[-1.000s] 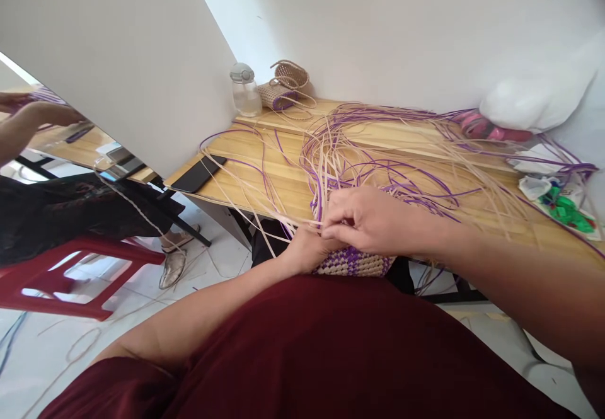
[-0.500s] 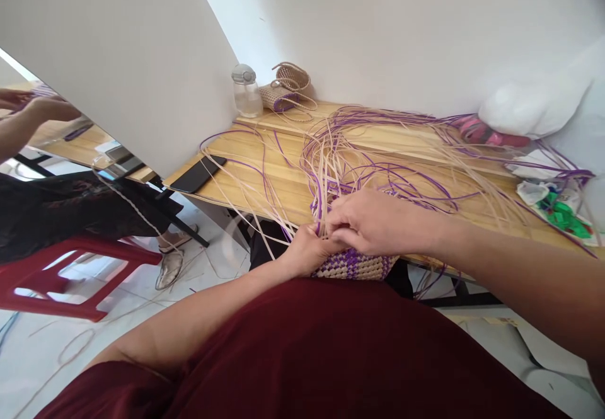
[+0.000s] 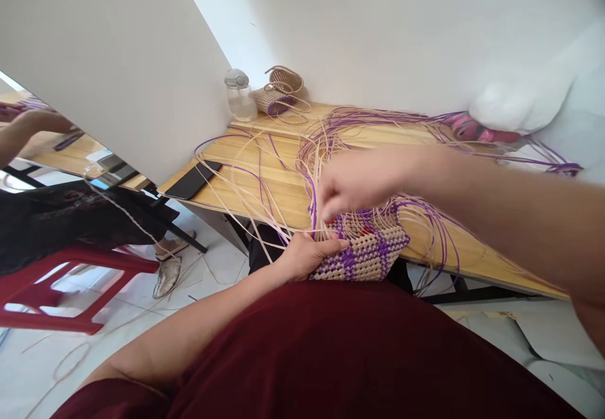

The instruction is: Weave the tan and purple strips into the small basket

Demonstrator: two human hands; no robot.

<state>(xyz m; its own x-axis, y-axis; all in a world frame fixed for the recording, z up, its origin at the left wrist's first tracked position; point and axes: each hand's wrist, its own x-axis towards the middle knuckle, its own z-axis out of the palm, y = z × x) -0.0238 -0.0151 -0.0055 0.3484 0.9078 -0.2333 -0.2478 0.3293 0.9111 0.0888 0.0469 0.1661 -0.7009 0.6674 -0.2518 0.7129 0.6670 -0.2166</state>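
A partly woven basket [image 3: 363,260] in beige and purple rests at the table's front edge, against my body. Long loose strands [image 3: 316,154] rise from its rim and spread over the table. My left hand [image 3: 305,256] grips the basket's left corner, thumb lying along the woven side. Just above the rim, my right hand [image 3: 350,179] is raised and slightly blurred, its fingers curled in a pinch. Beige strands run close to those fingertips; which of them it holds is hidden. A bit of red shows inside the basket.
A black phone [image 3: 193,180] lies on the table's left. Behind stand a lidded clear bottle [image 3: 240,96] and a finished woven basket [image 3: 274,99]. At right back are a white bag [image 3: 520,107] and a pink item [image 3: 479,129]. Another person sits beyond the partition [image 3: 118,47], near a red stool [image 3: 80,293].
My right hand has lifted up and away from the basket corner, uncovering more of the weave. My left hand stays on the corner, thumb now stretched along the side.
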